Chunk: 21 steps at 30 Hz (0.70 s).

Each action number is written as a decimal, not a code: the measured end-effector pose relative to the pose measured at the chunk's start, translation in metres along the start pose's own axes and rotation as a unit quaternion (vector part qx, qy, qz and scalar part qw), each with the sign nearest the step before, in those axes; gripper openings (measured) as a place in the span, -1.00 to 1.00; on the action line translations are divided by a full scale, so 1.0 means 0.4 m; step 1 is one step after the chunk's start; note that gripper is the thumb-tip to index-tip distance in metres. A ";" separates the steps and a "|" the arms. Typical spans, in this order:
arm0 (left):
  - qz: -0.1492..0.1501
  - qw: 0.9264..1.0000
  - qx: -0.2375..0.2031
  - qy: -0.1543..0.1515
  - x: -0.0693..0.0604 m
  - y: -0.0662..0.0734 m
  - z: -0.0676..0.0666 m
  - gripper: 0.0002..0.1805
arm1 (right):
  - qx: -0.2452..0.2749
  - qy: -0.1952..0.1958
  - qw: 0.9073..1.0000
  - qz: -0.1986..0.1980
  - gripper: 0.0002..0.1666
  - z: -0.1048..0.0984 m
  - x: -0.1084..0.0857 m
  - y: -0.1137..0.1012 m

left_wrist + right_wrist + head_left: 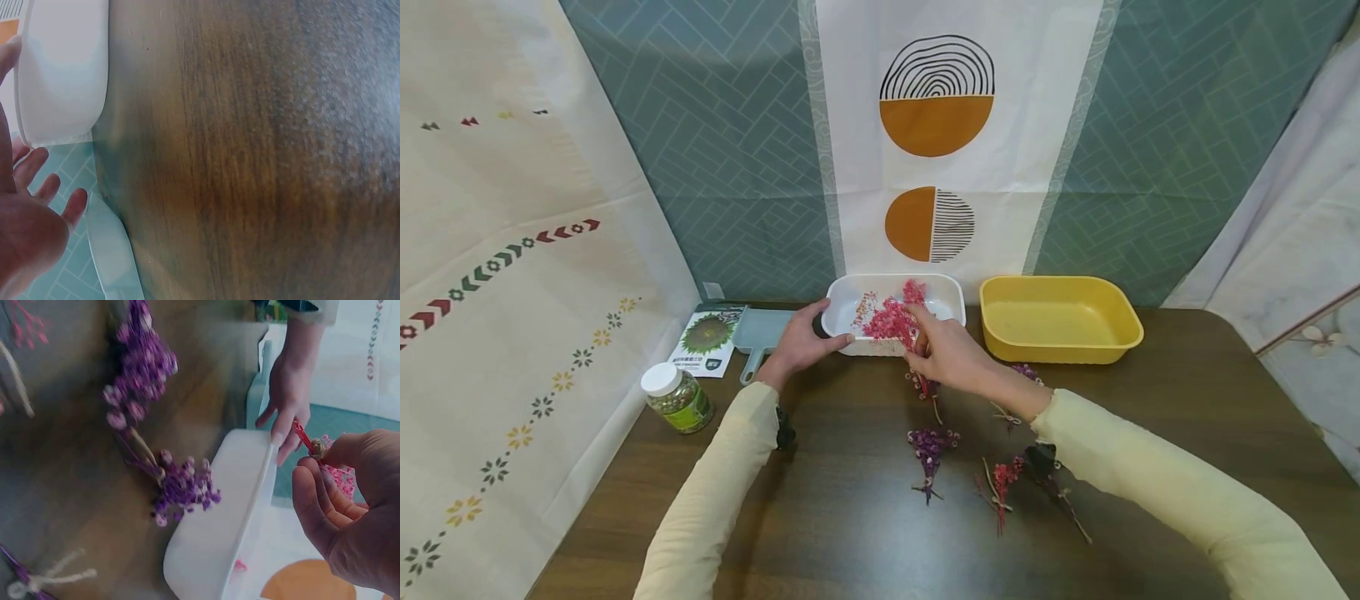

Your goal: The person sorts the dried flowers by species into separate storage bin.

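My right hand (951, 350) pinches the tied stems of a bunch of pink dried flowers (891, 321) between thumb and fingers, above a white basin (951, 342). In the right wrist view, the red stems (302, 434) and a knotted tie (317, 449) show at the fingertips of the right hand (369, 512). My left hand (802, 342) touches the basin's left end, its thumb by the front rim. Its fingers look relaxed and spread in the left wrist view. Purple dried flower bunches (931, 446) and a red bunch (1006, 475) lie on the table.
A yellow basin (1060, 354) stands right of the white one. At the left are a light blue dustpan-like scoop (760, 329), a printed seed packet (707, 337) and a white-lidded jar (677, 398). Patterned cloths hang behind and beside the wooden table (820, 517).
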State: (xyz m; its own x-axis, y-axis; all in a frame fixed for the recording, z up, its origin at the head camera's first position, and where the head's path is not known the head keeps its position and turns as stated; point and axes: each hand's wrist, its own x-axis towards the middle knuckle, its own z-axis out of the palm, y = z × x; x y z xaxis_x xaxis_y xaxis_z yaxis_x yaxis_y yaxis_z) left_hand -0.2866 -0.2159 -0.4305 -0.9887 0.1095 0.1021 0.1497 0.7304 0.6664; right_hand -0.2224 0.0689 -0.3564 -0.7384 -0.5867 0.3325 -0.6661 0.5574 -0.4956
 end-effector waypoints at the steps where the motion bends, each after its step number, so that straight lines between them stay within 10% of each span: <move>1: -0.002 1.000 -0.001 -0.001 0.000 0.000 0.000 0.02 | -0.006 -0.002 1.000 0.004 -0.20 0.000 0.011 0.003; 21: -0.006 1.000 -0.007 -0.006 -0.002 0.000 -0.002 0.02 | -0.054 -0.064 0.988 0.132 -0.09 0.002 0.199 0.047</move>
State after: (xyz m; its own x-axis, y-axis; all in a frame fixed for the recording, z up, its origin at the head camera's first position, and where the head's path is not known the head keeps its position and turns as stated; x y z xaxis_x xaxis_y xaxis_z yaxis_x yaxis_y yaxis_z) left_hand -0.2858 -0.2166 -0.4298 -0.9903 0.1100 0.0853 0.1386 0.7219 0.6780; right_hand -0.2936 0.0320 -0.3399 -0.8732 -0.4781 0.0945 -0.4641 0.7567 -0.4604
